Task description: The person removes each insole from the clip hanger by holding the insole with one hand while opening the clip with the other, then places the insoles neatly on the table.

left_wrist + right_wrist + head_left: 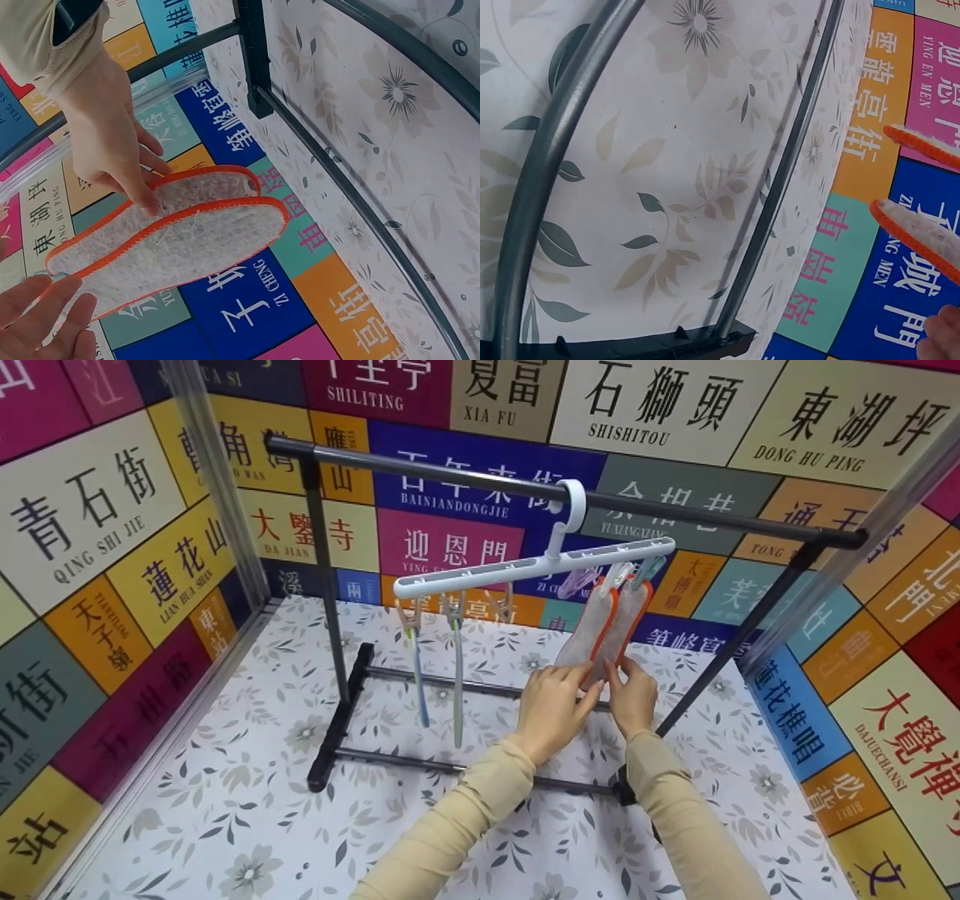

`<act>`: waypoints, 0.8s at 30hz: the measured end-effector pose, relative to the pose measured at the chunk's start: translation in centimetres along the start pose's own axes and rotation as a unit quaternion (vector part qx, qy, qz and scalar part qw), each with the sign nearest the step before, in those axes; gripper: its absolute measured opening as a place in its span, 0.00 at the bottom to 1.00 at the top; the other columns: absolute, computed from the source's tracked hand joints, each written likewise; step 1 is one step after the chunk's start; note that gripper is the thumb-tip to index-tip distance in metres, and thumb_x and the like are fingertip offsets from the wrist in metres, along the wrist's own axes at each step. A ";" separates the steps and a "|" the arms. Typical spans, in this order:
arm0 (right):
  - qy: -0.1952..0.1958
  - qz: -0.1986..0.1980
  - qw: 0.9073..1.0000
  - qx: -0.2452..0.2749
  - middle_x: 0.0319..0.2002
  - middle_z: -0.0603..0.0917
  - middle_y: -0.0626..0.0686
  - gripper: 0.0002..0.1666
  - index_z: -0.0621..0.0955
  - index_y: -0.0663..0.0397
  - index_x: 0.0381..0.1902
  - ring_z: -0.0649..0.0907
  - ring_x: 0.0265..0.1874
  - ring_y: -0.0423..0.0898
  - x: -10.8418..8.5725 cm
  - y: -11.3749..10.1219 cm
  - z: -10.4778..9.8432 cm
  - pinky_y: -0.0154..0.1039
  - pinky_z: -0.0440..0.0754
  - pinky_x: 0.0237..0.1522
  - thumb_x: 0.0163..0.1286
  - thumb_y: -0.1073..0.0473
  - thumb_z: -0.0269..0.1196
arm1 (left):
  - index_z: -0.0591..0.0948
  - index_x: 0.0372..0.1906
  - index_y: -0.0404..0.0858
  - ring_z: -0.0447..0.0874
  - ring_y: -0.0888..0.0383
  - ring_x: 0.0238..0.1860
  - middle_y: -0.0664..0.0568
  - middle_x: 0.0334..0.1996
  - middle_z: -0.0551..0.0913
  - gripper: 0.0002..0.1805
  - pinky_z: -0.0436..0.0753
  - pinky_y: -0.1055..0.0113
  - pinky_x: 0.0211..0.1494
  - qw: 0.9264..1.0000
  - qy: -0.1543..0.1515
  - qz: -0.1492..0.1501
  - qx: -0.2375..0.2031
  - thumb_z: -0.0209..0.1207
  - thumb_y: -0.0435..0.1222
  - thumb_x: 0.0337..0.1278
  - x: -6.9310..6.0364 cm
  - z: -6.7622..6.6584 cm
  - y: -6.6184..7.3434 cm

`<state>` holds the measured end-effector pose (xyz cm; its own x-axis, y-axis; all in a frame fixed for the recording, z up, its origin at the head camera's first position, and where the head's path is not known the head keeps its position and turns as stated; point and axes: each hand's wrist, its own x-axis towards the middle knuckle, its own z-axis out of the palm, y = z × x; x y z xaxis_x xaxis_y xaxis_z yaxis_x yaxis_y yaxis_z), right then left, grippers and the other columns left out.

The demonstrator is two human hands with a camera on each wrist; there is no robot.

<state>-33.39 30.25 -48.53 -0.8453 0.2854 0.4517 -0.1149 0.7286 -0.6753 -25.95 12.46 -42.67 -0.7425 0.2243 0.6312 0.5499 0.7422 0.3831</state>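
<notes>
Two pale insoles with orange edges hang side by side; one insole is on the left, the other insole on the right. Small clips hold their tops on a white hanger. My left hand grips the left insole low down, and my right hand pinches the edge of the right one. In the left wrist view my right hand has thumb and finger on the farther insole, while my left fingers touch the end of the nearer insole.
The hanger hooks over the top bar of a black rack, whose lower bars stand on a flowered cloth. Toothbrush-like sticks, one blue and one grey-green, hang at the left. Colourful lettered walls surround the rack.
</notes>
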 end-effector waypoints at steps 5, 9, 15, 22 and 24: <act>0.009 -0.022 1.000 0.001 0.45 0.87 0.65 0.15 0.85 0.65 0.45 0.84 0.51 0.63 -0.3 0.2 0.1 0.57 0.77 0.54 0.73 0.57 0.61 | 0.84 0.53 0.45 0.86 0.56 0.45 0.56 0.44 0.89 0.18 0.80 0.59 0.52 1.000 0.009 0.006 -0.004 0.53 0.49 0.71 -0.1 -0.2 0.1; 0.020 -0.042 0.999 -0.003 0.41 0.88 0.66 0.14 0.86 0.66 0.43 0.86 0.45 0.63 -0.9 0.5 0.2 0.57 0.79 0.48 0.72 0.59 0.62 | 0.84 0.54 0.45 0.86 0.56 0.47 0.56 0.46 0.88 0.18 0.80 0.59 0.53 1.000 0.004 0.005 -0.005 0.53 0.50 0.71 -0.1 -0.4 0.3; 0.016 -0.073 0.997 -0.008 0.41 0.87 0.67 0.14 0.86 0.68 0.44 0.86 0.44 0.65 -2.4 0.9 0.0 0.58 0.79 0.48 0.70 0.60 0.62 | 0.84 0.53 0.44 0.87 0.57 0.47 0.55 0.47 0.88 0.18 0.81 0.62 0.50 1.000 0.005 0.009 -0.021 0.54 0.49 0.71 -0.1 -0.4 0.8; 0.023 -0.109 0.994 -0.009 0.35 0.88 0.65 0.10 0.87 0.65 0.38 0.88 0.33 0.62 -4.3 1.3 -0.3 0.57 0.83 0.37 0.70 0.62 0.62 | 0.83 0.56 0.41 0.86 0.56 0.50 0.53 0.51 0.87 0.19 0.82 0.65 0.53 0.998 -0.008 0.008 -0.063 0.55 0.47 0.70 0.0 -0.8 1.6; 0.035 -0.122 0.992 -0.010 0.33 0.88 0.65 0.09 0.87 0.64 0.36 0.88 0.30 0.61 -4.7 1.4 -0.4 0.56 0.83 0.35 0.69 0.63 0.63 | 0.83 0.56 0.40 0.87 0.56 0.49 0.52 0.51 0.87 0.19 0.82 0.66 0.52 0.997 -0.011 0.008 -0.074 0.56 0.46 0.70 0.1 -1.0 1.9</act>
<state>-29.37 30.14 -51.39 -0.7552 0.1409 0.6402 -0.3007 0.7933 -0.5293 -24.62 13.25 -41.26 -0.7403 0.2506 0.6238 0.6113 0.6372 0.4694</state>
